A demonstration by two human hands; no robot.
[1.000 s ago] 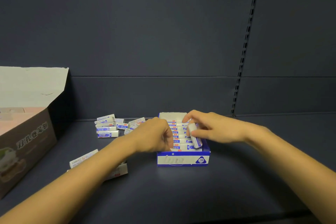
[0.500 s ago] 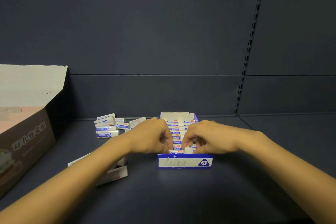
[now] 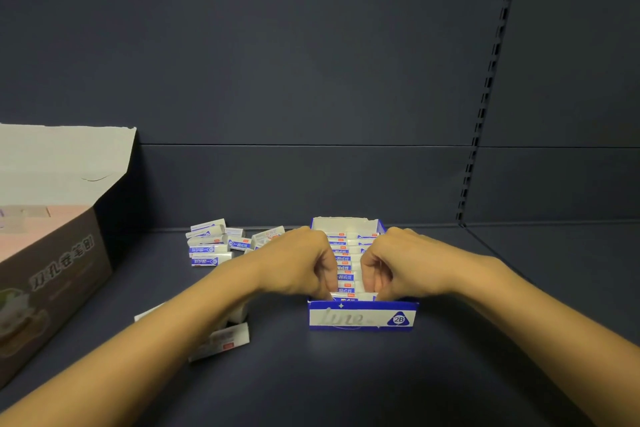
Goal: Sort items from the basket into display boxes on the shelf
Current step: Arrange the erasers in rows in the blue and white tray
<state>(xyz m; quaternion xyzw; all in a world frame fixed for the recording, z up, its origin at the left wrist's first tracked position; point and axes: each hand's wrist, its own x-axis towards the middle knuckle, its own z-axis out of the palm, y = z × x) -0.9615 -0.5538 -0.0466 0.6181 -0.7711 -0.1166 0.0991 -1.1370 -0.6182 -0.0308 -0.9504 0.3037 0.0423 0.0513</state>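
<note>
Front eraser: the front eraser (image 3: 349,295) lies flat in the first slot of the box, in the lower middle of the frame. We think it is being tucked in so that it sits level with the others.
Display box: the blue and white display box (image 3: 360,317) stands on the shelf with its "2B" front wall facing us. That way the label can be read.
Rows inside: more erasers (image 3: 343,258) fill the box in neat rows, one behind the other, up to the back wall. It looks nearly full to us.
Left hand: our left hand (image 3: 298,263) is curled, with its tips holding the left end of the front eraser.
Right hand: our right hand (image 3: 405,267) is curled the same way on the right end. Two hands keep the eraser straight as it goes down.
Loose pile: a loose pile of erasers (image 3: 211,246) waits left of the box, near the back wall and close enough to reach.
Stray packs: two stray packs (image 3: 225,340) lie under our left arm, partly hidden.
Brown box: a brown cardboard box (image 3: 52,270) with its flap up stands at the left edge.
Shelf: the dark shelf (image 3: 346,385) holds it all.
</note>
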